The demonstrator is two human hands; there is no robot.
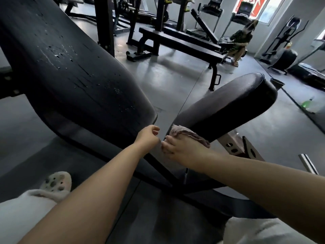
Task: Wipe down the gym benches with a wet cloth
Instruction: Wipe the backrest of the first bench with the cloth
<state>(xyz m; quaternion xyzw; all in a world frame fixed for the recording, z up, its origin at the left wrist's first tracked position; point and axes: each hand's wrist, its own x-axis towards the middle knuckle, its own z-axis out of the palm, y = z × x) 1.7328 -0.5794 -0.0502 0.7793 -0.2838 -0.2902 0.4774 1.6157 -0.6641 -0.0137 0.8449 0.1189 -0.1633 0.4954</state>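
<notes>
right hand [177,148] presses the cloth [186,135] on the seat pad's [228,106] near end, left hand [148,137] loosely curled beside it, holding nothing

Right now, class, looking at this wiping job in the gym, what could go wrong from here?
1. The cloth sits at the near edge of the seat pad; it might slide off.
2. Water drops on the back pad may run down and leave streaks.
3. The left hand hangs in the gap between the pads and might get knocked.
</notes>
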